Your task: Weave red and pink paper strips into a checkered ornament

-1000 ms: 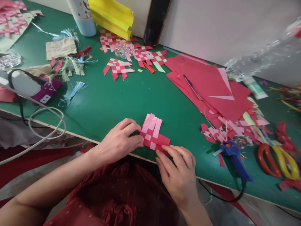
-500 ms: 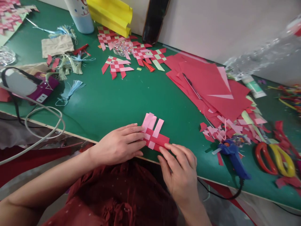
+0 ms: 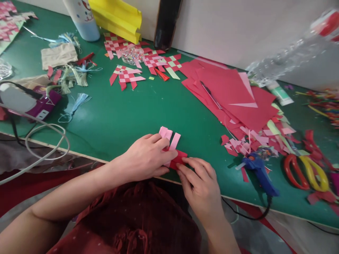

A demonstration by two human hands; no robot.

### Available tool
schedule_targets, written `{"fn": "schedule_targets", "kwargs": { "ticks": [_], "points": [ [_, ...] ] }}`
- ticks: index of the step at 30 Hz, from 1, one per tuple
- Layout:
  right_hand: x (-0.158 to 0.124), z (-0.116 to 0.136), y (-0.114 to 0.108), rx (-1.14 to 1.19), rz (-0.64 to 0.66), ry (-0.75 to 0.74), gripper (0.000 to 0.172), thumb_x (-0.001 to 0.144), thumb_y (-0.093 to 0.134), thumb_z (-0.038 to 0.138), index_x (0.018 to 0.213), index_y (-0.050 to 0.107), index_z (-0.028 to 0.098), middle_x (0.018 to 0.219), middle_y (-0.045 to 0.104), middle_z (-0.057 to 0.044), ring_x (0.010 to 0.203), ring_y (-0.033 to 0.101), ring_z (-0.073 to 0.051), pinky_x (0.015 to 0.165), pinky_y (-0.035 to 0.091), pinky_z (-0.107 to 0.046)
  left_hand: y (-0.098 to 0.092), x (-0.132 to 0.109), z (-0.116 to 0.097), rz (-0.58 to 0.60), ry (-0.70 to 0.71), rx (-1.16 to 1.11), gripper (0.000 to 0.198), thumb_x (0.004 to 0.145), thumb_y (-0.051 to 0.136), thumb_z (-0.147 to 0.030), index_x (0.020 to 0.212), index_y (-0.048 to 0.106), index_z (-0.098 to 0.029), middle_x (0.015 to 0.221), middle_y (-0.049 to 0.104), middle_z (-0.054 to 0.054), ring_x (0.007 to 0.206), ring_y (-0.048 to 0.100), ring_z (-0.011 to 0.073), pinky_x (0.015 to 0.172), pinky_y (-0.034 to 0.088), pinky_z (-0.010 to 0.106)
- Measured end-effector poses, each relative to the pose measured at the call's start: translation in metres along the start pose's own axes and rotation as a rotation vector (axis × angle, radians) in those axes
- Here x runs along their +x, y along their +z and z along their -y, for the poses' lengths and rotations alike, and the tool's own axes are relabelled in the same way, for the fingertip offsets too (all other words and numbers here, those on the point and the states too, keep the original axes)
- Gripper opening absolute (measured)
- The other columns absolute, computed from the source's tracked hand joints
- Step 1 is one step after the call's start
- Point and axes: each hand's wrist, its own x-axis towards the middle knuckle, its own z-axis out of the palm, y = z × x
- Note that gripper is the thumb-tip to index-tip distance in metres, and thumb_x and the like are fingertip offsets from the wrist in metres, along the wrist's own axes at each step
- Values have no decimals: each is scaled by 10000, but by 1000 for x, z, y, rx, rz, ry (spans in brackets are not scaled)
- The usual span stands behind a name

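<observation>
A small piece of woven paper strips [image 3: 181, 156], pink and red, lies at the table's near edge. Pink strip ends stick up from its far side, and red ends run to the right. My left hand [image 3: 148, 156] covers its left part, fingers bent over the weave and thumb low at the near edge, holding it. With fingertips and thumb together, my right hand [image 3: 200, 181] grips the red strips at the lower right. Much of the weave is hidden under the left fingers.
Red paper sheets [image 3: 225, 88] with a pen [image 3: 211, 94] lie behind, right. Paper scraps, a blue glue gun [image 3: 261, 174] and scissors [image 3: 293, 173] are at right. Woven paper fish [image 3: 125, 76], tassels [image 3: 76, 106] and a purple-and-white box with cables [image 3: 43, 107] stand farther left.
My left hand has slid right over the weave, covering more of it. My right hand stays at the red strips, closer to the left. The whole view has shifted slightly.
</observation>
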Motion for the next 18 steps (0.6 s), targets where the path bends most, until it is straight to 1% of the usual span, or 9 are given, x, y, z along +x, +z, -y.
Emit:
{"fn": "schedule_targets", "kwargs": {
  "ticks": [2, 4, 8, 13, 15, 18],
  "points": [
    [-1, 0, 0, 5, 5, 5, 151, 890, 617, 145, 1000, 716, 173, 1071, 701, -102, 1032, 577, -249, 900, 490, -448, -1, 4, -2, 19, -25, 29, 299, 877, 585, -404, 1144, 621, -272, 969, 586, 67, 877, 586, 258, 735, 490, 384],
    [-1, -1, 0, 12, 12, 11, 150, 886, 622, 140, 998, 716, 171, 1082, 699, -102, 1040, 571, -250, 903, 484, -446, 0, 5, -3, 22, -36, 46, 275, 889, 551, -394, 1129, 630, -284, 976, 575, 68, 884, 580, 259, 726, 471, 378],
    [-2, -1, 0, 23, 0, 25, 143, 887, 624, 142, 986, 720, 179, 1077, 699, -91, 1033, 569, -240, 907, 468, -433, 2, 7, -4, 31, -56, 37, 259, 885, 540, -357, 1105, 646, -270, 1000, 572, 76, 923, 567, 260, 760, 463, 382],
    [-3, -1, 1, 32, -8, 51, 146, 890, 627, 162, 987, 727, 205, 1075, 708, -70, 1041, 570, -230, 905, 455, -408, 3, 5, -4, 44, -78, 2, 290, 882, 560, -341, 1138, 632, -226, 1015, 574, 78, 934, 553, 246, 820, 475, 391],
    [-2, -1, 0, 29, -10, 59, 151, 893, 624, 170, 994, 729, 213, 1074, 710, -62, 1039, 571, -228, 900, 453, -406, 3, 4, -3, 44, -68, -4, 311, 898, 559, -382, 1150, 619, -212, 1046, 565, 86, 952, 549, 253, 829, 479, 397],
    [-1, 0, 0, 25, -15, 58, 149, 898, 620, 179, 991, 729, 220, 1060, 714, -55, 1024, 574, -229, 884, 455, -408, -1, 5, 2, 63, -33, -31, 413, 895, 575, -478, 1214, 584, -216, 1106, 540, 98, 986, 548, 260, 850, 483, 407]
  ]
}}
